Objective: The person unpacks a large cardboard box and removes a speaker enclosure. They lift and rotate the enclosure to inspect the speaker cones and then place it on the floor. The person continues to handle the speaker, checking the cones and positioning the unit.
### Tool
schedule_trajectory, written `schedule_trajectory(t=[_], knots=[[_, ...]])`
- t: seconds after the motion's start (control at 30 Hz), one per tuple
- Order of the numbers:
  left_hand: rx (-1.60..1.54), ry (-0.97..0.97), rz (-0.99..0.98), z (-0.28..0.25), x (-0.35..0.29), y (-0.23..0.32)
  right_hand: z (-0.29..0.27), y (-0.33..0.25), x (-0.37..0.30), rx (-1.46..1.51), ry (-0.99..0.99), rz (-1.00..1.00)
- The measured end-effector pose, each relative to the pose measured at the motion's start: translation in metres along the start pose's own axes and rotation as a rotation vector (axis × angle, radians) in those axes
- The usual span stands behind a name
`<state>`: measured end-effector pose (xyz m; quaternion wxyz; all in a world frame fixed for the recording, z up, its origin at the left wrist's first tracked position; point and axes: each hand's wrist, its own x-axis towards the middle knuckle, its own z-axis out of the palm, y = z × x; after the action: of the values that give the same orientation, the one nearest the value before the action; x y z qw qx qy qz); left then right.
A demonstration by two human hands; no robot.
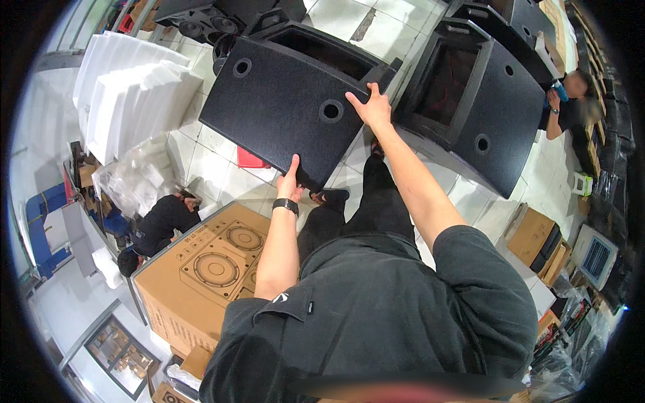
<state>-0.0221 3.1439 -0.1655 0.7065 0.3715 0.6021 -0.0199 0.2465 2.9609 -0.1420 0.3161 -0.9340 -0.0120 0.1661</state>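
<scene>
Head view — here's the black speaker cabinet (279,111), just beyond the person's feet (334,195), left hand (289,185) clamped on its near edge, right hand (375,111) spread at its right edge, grip hard to tell. Looks like steadying or repositioning — shifting it calls for support from both sides.

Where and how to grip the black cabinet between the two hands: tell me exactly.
Likely by two outer edges, coming from the person's side: the left hand at the near edge, the right hand at the right edge. The black cabinet is wide and mostly flat-faced, offering little to close on; its edges look easier to wrap.
</scene>
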Motion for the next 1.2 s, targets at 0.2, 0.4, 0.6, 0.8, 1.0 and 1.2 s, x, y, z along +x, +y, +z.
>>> schedule_trajectory(t=[0.2, 0.4, 0.6, 0.8, 1.0, 1.2], knots=[[-0.032, -0.095, 0.031, -0.028, -0.001, -0.006, 0.011, 0.008, -0.028, -0.015, -0.028, 0.056], [0.013, -0.109, 0.049, -0.053, -0.008, -0.016, 0.016, 0.012, -0.062, 0.006, -0.016, 0.071], [-0.004, -0.112, 0.086, -0.077, -0.017, -0.041, 0.014, 0.023, -0.093, 0.004, -0.043, 0.023], [0.084, -0.034, 0.080, -0.086, -0.032, -0.063, 0.007, 0.038, -0.105, -0.106, -0.146, -0.061], [0.097, 0.059, 0.162, -0.083, -0.050, -0.072, -0.007, 0.048, -0.107, -0.191, -0.258, -0.156], [0.083, 0.041, 0.118, -0.088, -0.054, -0.078, -0.013, 0.055, -0.116, -0.189, -0.287, -0.171]])
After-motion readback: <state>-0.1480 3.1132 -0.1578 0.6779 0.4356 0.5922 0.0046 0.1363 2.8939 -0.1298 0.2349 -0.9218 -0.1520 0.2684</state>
